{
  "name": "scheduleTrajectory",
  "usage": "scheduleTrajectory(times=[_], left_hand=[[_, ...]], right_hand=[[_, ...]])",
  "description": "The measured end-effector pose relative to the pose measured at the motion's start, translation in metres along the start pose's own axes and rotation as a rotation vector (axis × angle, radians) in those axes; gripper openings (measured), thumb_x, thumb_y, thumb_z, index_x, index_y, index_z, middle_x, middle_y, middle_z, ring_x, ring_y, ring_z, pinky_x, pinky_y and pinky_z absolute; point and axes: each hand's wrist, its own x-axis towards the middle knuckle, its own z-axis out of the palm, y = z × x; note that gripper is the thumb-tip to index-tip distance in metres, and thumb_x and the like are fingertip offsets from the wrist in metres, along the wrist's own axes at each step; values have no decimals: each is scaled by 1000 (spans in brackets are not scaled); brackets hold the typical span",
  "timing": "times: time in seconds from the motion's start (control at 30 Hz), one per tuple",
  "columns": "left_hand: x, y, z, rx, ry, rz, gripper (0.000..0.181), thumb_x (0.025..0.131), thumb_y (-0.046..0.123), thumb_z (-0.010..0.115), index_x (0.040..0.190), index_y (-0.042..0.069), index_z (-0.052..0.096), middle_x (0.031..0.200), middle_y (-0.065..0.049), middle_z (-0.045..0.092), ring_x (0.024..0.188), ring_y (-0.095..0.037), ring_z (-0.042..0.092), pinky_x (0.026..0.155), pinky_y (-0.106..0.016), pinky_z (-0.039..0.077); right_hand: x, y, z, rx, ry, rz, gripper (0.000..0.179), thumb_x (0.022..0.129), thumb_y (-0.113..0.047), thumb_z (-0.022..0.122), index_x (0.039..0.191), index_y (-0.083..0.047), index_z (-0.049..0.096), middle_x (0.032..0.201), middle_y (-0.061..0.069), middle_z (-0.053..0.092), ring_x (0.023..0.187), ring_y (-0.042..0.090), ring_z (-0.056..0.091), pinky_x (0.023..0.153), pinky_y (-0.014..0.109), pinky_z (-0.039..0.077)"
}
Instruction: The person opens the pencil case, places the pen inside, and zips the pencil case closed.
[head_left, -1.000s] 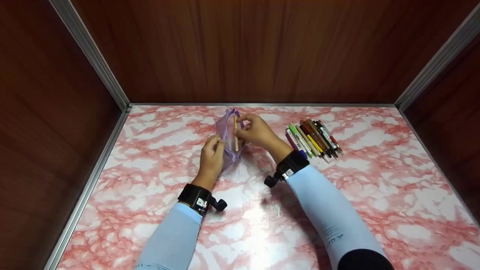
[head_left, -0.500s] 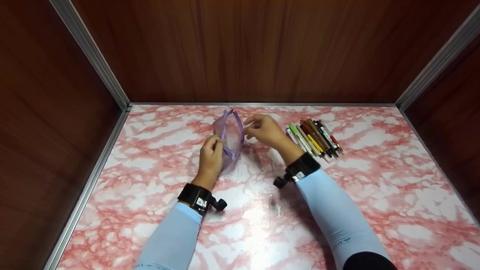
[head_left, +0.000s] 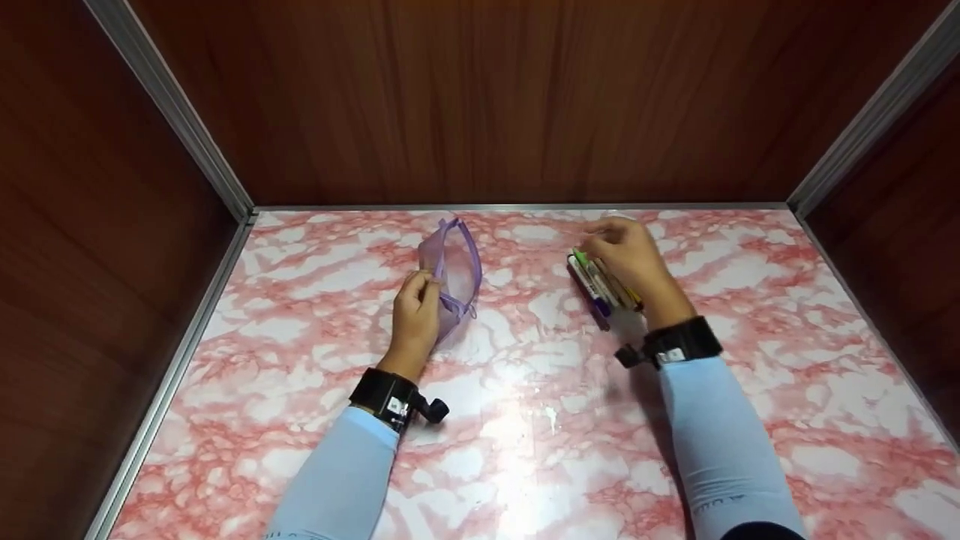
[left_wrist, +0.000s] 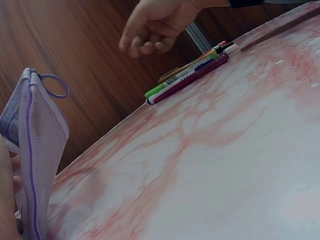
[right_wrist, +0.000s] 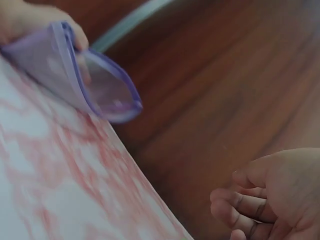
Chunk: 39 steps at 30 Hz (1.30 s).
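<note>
A sheer purple zip pouch (head_left: pixel 459 262) stands with its mouth spread, gripped along one edge by my left hand (head_left: pixel 416 311). In the left wrist view the pouch (left_wrist: pixel 42 145) shows its zipper line and a ring-shaped pull. My right hand (head_left: pixel 630 251) hovers above the far end of a row of pens and markers (head_left: pixel 592 281), its fingers loosely bent around nothing. The right wrist view also finds that hand (right_wrist: pixel 270 200) holding nothing. Part of the pen row is hidden beneath the hand and wrist.
The pens lie side by side on a red-and-white marbled tabletop (head_left: pixel 510 390). Dark wood panels (head_left: pixel 510 105) rise at the back and both sides, with a metal strip (head_left: pixel 525 208) along the table's far edge.
My right hand has let go of a tan pen inside the pouch and moved right, over the pen row. The left hand keeps holding the pouch, nearly still.
</note>
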Motion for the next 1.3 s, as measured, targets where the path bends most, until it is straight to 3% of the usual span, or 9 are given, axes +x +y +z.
scheduleTrajectory(times=[0.13, 0.2, 0.33, 0.47, 0.63, 0.83, 1.0, 1.3], left_hand=[[1, 1, 0, -7, -4, -8, 17, 110, 6, 61, 106, -4, 74, 111, -18, 69, 101, -22, 63, 90, -27, 52], [1, 2, 1, -8, -10, -15, 17, 111, 7, 61, 106, -4, 74, 113, -18, 70, 103, -23, 64, 91, -28, 53], [1, 1, 2, -3, -26, -31, 18, 112, 9, 62, 108, -3, 75, 114, -17, 70, 103, -23, 64, 92, -28, 54], [1, 2, 2, -2, -32, -42, 18, 112, 10, 62, 109, -3, 75, 116, -18, 70, 102, -23, 65, 91, -28, 55], [1, 3, 1, 8, -19, -46, 18, 111, 9, 62, 109, -3, 75, 114, -17, 70, 101, -22, 64, 89, -27, 54], [1, 2, 1, 23, -3, -15, 18, 109, 8, 62, 106, -4, 75, 111, -17, 69, 100, -22, 63, 90, -28, 51], [-1, -2, 1, 36, -12, -18, 18, 109, 9, 63, 105, -4, 75, 110, -17, 70, 100, -23, 63, 90, -29, 52], [1, 1, 1, 51, -14, -28, 19, 111, 11, 63, 107, -3, 75, 113, -19, 70, 102, -26, 64, 92, -31, 54]], right_hand=[[-4, 20, -24, -114, 65, -15, 33, 107, -15, 72, 134, 3, 77, 119, 27, 82, 93, 20, 78, 75, 18, 59], [-7, 31, -34, -180, 103, -13, 32, 108, -17, 73, 132, 3, 77, 120, 28, 82, 96, 24, 77, 77, 23, 58], [-13, 47, -51, -309, 188, 15, 33, 111, -24, 69, 130, 2, 77, 123, 27, 79, 107, 36, 73, 90, 43, 58], [-16, 60, -65, -365, 223, 52, 39, 113, -28, 64, 132, 4, 75, 127, 30, 76, 113, 45, 72, 99, 59, 57], [-16, 71, -76, -399, 206, 86, 43, 113, -26, 64, 139, 7, 73, 134, 34, 73, 122, 51, 70, 107, 66, 55], [-16, 83, -81, -401, 110, 165, 55, 116, -33, 59, 151, 9, 64, 141, 35, 69, 130, 51, 67, 116, 68, 51], [-18, 90, -80, -403, 51, 241, 58, 117, -35, 57, 155, 8, 62, 145, 34, 69, 130, 47, 67, 116, 66, 53], [-13, 90, -78, -309, 23, 270, 50, 116, -31, 62, 150, 5, 68, 148, 31, 69, 127, 41, 68, 108, 56, 58]])
